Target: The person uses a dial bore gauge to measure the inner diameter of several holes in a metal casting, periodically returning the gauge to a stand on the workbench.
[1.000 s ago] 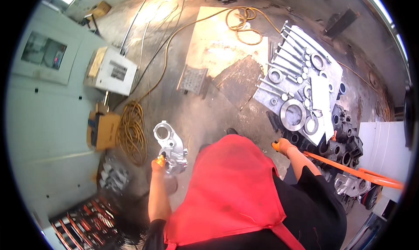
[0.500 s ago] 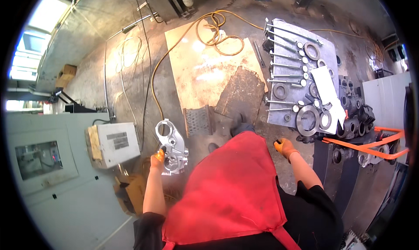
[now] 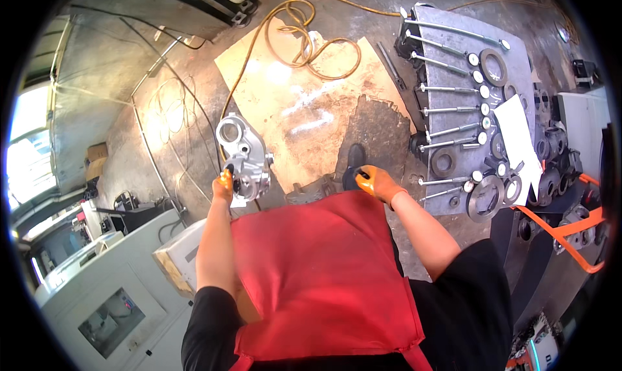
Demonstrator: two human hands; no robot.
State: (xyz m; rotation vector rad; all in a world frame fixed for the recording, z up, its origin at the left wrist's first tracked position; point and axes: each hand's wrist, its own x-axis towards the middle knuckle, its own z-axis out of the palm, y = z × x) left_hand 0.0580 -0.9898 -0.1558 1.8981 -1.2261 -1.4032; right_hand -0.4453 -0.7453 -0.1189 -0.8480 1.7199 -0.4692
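Observation:
My left hand (image 3: 223,188), in an orange glove with dark patches, is closed on the lower edge of a silver metal casting (image 3: 254,152). The casting is a long housing with a large round bore at its upper end and another opening lower down. It hangs in the air, left of my red apron (image 3: 311,267). In a matching glove, my right hand (image 3: 382,183) is curled closed in front of the apron's right side. Whether anything is inside those fingers is hidden. One dark shoe (image 3: 355,157) shows just beyond this hand.
A grey table (image 3: 440,202) at the right bears several dial bore gauges (image 3: 453,108), metal rings (image 3: 486,198) and white paper (image 3: 515,138). An orange rail (image 3: 560,238) stands nearer. Ahead lie cardboard (image 3: 291,131) and a yellow hose (image 3: 353,60). A grey cabinet (image 3: 149,274) is at left.
The view has shifted forward and turned. My left hand has carried the casting up and ahead, over the hose and cardboard edge. The right hand has swung inward, towards the apron's front.

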